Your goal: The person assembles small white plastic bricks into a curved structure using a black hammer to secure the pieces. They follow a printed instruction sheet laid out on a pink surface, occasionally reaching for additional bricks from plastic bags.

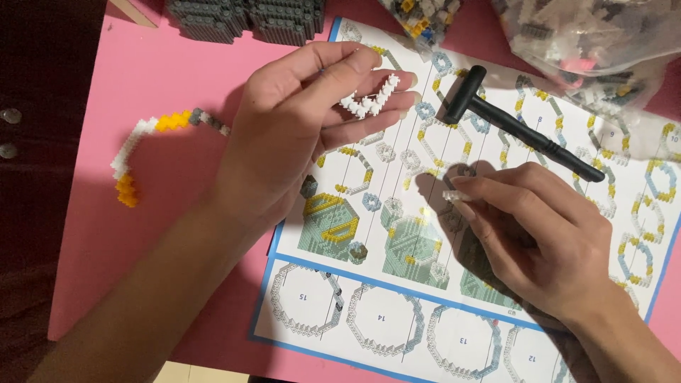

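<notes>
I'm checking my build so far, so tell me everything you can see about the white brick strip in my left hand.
The white brick strip is a short chain of tiny white plastic-looking blocks, studs showing along its edge, bent into a shallow V. It lies across the fingertips of the left hand, palm up, above the instruction sheet on the pink table. Only the fingers touch it; the black hammer lies apart to its right.

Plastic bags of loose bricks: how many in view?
2. One small bag at top centre, one larger bag at top right; both are cut off by the frame, so more may be hidden.
</notes>
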